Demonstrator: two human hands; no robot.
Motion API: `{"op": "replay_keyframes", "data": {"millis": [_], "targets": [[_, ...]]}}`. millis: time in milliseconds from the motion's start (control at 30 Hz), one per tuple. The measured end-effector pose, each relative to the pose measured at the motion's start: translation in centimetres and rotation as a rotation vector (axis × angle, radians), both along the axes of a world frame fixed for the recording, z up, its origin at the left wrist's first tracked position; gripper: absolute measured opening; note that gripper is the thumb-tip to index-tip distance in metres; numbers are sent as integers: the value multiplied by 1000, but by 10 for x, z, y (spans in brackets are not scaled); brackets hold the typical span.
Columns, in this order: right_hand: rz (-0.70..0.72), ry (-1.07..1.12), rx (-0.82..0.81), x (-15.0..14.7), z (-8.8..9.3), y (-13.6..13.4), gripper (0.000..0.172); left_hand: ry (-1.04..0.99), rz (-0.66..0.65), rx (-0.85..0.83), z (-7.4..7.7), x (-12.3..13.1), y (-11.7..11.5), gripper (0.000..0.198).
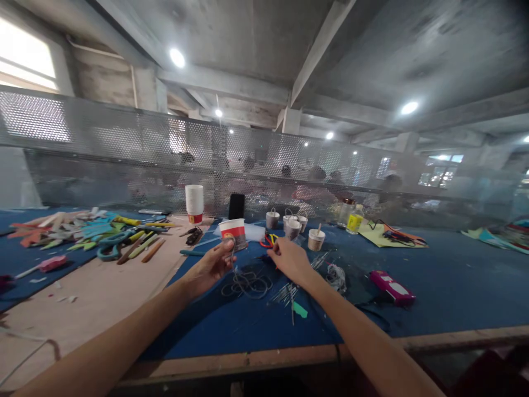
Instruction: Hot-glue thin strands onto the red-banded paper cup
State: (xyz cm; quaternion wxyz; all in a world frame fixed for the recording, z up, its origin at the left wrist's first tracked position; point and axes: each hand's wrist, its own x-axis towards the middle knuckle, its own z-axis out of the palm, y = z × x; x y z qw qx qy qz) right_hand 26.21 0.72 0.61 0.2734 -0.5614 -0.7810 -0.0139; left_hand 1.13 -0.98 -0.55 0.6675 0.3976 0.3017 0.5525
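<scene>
My left hand [215, 264] is closed, thumb against fingers, on a thin grey cord [234, 255]. Right behind its thumb is a red and white paper cup [237, 227] whose lower part looks grey; whether the hand touches the cup is hard to tell. A loose coil of grey cord [248, 285] lies beneath. My right hand [289, 260] bends down to the blue table with fingers together, and its fingertips hide what they pinch. Just beyond it lies a tool with red and yellow handles [269, 239]. Cut grey pieces [285, 294] lie below the right wrist.
Small grey cups [293, 228] stand behind my right hand, near a phone [236, 206]. Left are stacked paper cups [194, 199], scissors [111, 245] and coloured strips [85, 223]. Right are a yellow-labelled bottle [354, 220] and a magenta box [392, 288]. A perforated screen [256, 160] stands behind.
</scene>
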Motion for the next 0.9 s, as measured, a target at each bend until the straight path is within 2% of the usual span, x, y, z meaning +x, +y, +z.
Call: {"op": "replay_keyframes", "data": {"millis": [100,233,333,467,533,600,667,733,800,900], "targets": [[-141,-140,-186,28,0,7,26,-16,40,-35,-1,1,1,24],[-174,-153,-327,44,-16,17,35,-5,32,-26,-4,2,1,26],[-174,-106,-358,44,-28,25,38,29,33,0,-4,2,0,26],[-152,-22,-340,45,-31,31,36,64,54,1,-3,2,0,25],[-136,109,-323,47,-28,32,35,72,81,-9,-3,2,1,24],[-80,375,-328,48,-24,31,34,83,100,-17,-4,3,2,24],[59,742,-363,46,-18,28,36,99,106,-25,-4,4,3,25],[244,1046,-397,41,-12,21,46,109,116,-35,-4,5,4,27],[357,1170,-432,35,-6,11,51,118,128,-36,-4,5,4,28],[448,1248,-505,27,0,-5,49,147,126,-27,-5,6,5,33]]}}
